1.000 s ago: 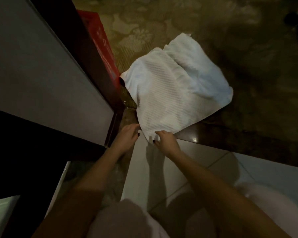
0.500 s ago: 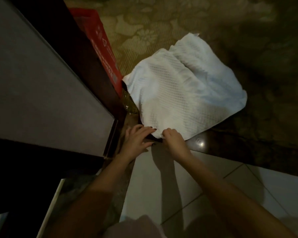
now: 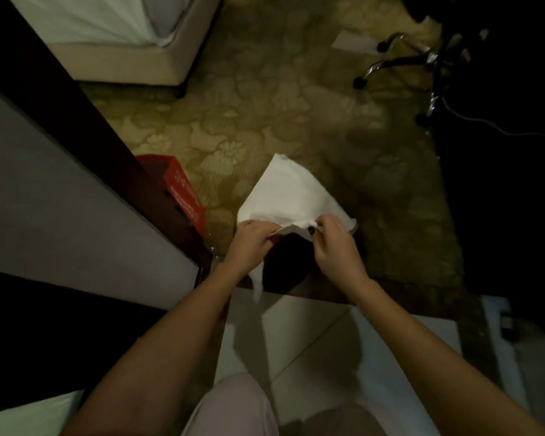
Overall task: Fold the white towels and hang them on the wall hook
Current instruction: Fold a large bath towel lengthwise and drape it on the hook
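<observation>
Patterned carpet [image 3: 265, 99]; white towel [image 3: 291, 196] lifted, draped; both hands pinching.

I see both hands, left hand [image 3: 252, 239] and right hand [image 3: 334, 243], pinching the white towel [image 3: 291, 196] above the patterned carpet [image 3: 265, 105]; a red box [image 3: 183, 190] stands near.

Both bare forearms reach forward, wrists close together. The left hand [image 3: 253, 239] pinches the white towel [image 3: 291, 193] at its near edge. The right hand [image 3: 334, 243] pinches that edge just beside it.
</observation>
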Available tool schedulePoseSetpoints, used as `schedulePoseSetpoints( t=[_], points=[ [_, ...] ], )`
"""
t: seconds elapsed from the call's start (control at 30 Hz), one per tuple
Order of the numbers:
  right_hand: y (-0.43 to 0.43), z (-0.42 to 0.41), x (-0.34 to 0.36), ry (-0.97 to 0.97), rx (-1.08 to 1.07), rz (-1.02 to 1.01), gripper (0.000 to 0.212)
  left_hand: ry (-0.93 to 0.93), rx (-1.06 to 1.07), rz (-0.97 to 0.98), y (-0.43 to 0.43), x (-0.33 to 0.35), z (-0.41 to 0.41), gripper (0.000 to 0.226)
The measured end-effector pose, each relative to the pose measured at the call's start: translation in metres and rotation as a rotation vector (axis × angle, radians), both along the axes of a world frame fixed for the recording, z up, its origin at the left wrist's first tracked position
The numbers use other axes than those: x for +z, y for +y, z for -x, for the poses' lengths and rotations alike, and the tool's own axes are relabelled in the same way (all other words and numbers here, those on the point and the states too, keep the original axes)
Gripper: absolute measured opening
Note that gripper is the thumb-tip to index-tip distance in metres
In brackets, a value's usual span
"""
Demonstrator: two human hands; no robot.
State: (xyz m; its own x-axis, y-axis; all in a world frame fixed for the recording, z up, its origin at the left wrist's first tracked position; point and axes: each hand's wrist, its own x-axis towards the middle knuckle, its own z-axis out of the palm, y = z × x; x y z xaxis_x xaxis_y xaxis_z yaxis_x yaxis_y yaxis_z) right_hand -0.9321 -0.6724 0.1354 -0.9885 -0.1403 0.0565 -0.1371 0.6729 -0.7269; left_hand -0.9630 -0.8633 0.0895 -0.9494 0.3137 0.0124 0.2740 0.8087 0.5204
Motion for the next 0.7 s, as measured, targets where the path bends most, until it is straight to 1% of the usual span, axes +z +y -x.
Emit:
schedulePoseSetpoints(
  t=[0.03, 0.07, 0.13, 0.17, 0.23, 0.33, 0.37, 0.43, 0.5, 0.53, 0.63, 0.7],
  points=[
    [0.006, -0.005, 0.027, -0.005, -0.040, 0.025, 0.017, -0.054, -0.003, -0.049, 0.005, 0.028, -0.005, 0.013],
    [0.012, -0.010, 0.054, -0.015, -0.069, 0.038, 0.018, -0.115, -0.006, -0.098, 0.009, 0.055, -0.011, 0.010],
    [0.021, -0.021, 0.107, -0.040, -0.084, 0.027, 0.016, -0.187, 0.008, -0.190, 0.015, 0.111, -0.025, 0.031],
    [0.025, -0.027, 0.135, -0.056, -0.082, 0.022, 0.013, -0.220, 0.011, -0.235, 0.017, 0.139, -0.032, 0.033],
    [0.034, -0.040, 0.189, -0.086, -0.103, 0.047, 0.010, -0.283, 0.008, -0.316, 0.023, 0.196, -0.049, 0.028],
    [0.052, -0.067, 0.268, -0.134, -0.227, 0.155, 0.010, -0.368, 0.015, -0.477, 0.032, 0.283, -0.076, 0.030],
    [0.058, -0.077, 0.293, -0.139, -0.273, 0.197, 0.012, -0.390, 0.014, -0.507, 0.035, 0.311, -0.084, 0.028],
    [0.067, -0.098, 0.340, -0.123, -0.346, 0.264, 0.011, -0.418, -0.008, -0.548, 0.041, 0.365, -0.098, 0.025],
    [0.073, -0.124, 0.383, -0.071, -0.392, 0.299, 0.005, -0.433, -0.036, -0.568, 0.048, 0.412, -0.111, 0.029],
    [0.076, -0.137, 0.402, -0.038, -0.408, 0.314, 0.008, -0.428, -0.053, -0.567, 0.052, 0.433, -0.118, 0.033],
    [0.082, -0.185, 0.448, 0.010, -0.436, 0.356, 0.027, -0.413, -0.131, -0.552, 0.065, 0.481, -0.146, 0.039],
    [0.086, -0.220, 0.471, 0.042, -0.462, 0.379, 0.028, -0.415, -0.195, -0.554, 0.076, 0.502, -0.168, 0.041]
  ],
)
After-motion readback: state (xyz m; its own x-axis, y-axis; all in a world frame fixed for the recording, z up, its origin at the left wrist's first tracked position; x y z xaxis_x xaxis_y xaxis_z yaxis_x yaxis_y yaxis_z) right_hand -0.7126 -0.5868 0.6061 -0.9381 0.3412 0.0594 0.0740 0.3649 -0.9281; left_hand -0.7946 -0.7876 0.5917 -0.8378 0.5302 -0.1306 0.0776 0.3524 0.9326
